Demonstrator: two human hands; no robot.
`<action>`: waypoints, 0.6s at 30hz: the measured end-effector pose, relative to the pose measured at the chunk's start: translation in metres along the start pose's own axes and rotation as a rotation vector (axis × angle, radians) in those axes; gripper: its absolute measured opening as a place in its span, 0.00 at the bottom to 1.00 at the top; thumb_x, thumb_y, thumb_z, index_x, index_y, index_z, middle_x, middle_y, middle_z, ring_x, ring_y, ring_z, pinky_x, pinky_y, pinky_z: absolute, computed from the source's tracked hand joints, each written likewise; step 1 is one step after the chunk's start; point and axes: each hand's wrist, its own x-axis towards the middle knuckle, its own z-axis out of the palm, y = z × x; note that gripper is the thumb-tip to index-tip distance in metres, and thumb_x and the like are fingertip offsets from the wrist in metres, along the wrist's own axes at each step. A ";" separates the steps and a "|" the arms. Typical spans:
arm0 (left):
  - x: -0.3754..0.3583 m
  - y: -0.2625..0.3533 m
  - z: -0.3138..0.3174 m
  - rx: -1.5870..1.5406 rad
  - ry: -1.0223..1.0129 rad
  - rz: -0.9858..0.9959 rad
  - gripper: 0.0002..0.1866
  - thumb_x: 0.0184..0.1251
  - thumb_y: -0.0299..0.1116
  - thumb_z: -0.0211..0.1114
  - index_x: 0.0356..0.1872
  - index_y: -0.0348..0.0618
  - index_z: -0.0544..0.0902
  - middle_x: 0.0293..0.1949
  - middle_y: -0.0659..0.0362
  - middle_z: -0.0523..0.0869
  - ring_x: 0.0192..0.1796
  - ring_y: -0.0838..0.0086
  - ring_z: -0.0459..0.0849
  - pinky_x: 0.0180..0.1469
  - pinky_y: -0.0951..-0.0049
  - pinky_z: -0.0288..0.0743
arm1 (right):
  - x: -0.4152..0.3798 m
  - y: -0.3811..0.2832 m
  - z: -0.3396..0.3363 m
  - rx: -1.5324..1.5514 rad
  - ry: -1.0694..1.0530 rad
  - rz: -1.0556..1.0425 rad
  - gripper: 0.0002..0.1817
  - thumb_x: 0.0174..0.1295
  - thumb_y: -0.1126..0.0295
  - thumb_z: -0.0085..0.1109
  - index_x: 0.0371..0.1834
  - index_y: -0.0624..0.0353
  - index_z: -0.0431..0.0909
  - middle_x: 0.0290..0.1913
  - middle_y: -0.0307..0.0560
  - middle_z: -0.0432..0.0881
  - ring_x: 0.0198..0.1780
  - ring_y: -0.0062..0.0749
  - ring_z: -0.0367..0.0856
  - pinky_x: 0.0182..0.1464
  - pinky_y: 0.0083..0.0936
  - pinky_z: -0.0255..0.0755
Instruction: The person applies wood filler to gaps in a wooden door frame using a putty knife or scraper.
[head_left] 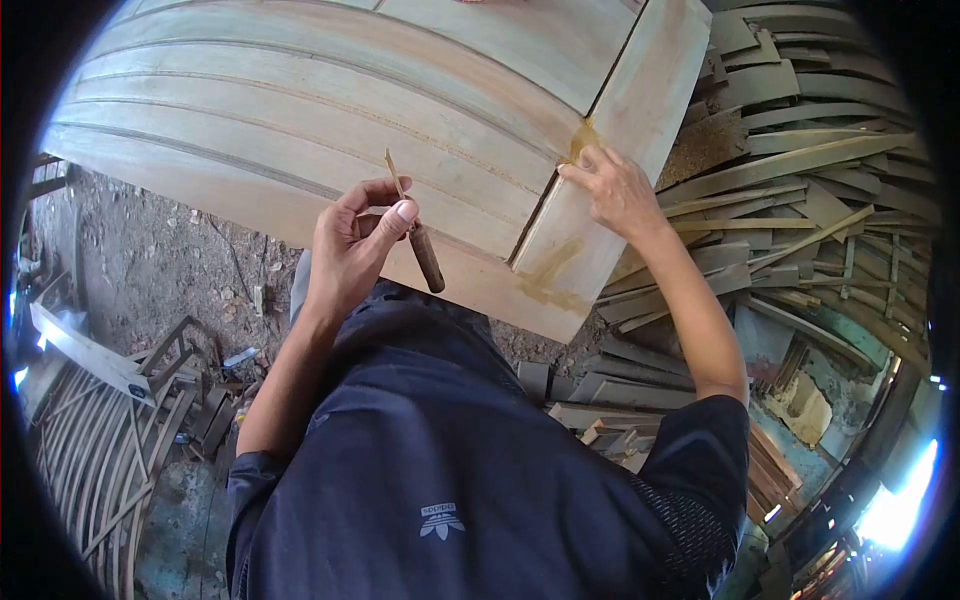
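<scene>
My left hand [365,235] pinches a thin tool with a dark wooden handle [427,262]; its narrow tip, with yellowish stuff on it, points up and away from me. A large pale wooden panel [300,150] with long grooves lies in front of me. At a joint near the panel's right end, my right hand [612,190] is closed with its fingertips on the wood, beside a yellow-brown smear [582,138]. Whether those fingers hold anything is hidden. Another smear [555,275] marks the wood nearer to me.
Stacked wooden offcuts [800,200] fill the right side, beyond the panel's end. More boards [630,385] lie below the panel's right corner. At the lower left are curved slats [100,450] and a pale plank [90,350]. Debris lies on the dirt ground [190,250].
</scene>
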 end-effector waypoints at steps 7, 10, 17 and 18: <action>0.002 -0.002 -0.006 -0.047 0.027 -0.010 0.25 0.75 0.37 0.72 0.62 0.27 0.79 0.44 0.56 0.88 0.47 0.76 0.88 0.55 0.74 0.83 | 0.004 0.002 -0.014 0.054 0.163 0.148 0.22 0.56 0.82 0.57 0.51 0.48 0.89 0.44 0.44 0.81 0.48 0.42 0.84 0.51 0.39 0.82; 0.003 -0.003 -0.007 -0.033 0.021 -0.018 0.25 0.75 0.36 0.72 0.62 0.27 0.79 0.44 0.56 0.88 0.47 0.76 0.88 0.54 0.75 0.82 | -0.005 0.006 -0.007 0.113 0.120 0.136 0.24 0.56 0.81 0.57 0.53 0.47 0.89 0.45 0.44 0.81 0.49 0.41 0.84 0.51 0.39 0.81; 0.006 -0.003 -0.007 -0.030 0.012 -0.030 0.25 0.75 0.36 0.72 0.62 0.27 0.79 0.45 0.57 0.88 0.47 0.77 0.87 0.54 0.75 0.82 | -0.014 0.002 0.018 0.007 0.119 0.014 0.33 0.51 0.85 0.58 0.61 0.44 0.86 0.44 0.43 0.79 0.49 0.41 0.82 0.51 0.38 0.80; 0.006 -0.004 -0.007 -0.023 0.011 -0.023 0.24 0.75 0.36 0.72 0.62 0.27 0.79 0.44 0.57 0.88 0.47 0.77 0.87 0.54 0.75 0.82 | -0.013 0.001 0.020 -0.024 0.117 -0.005 0.33 0.51 0.85 0.58 0.62 0.44 0.86 0.44 0.43 0.78 0.49 0.41 0.82 0.52 0.38 0.80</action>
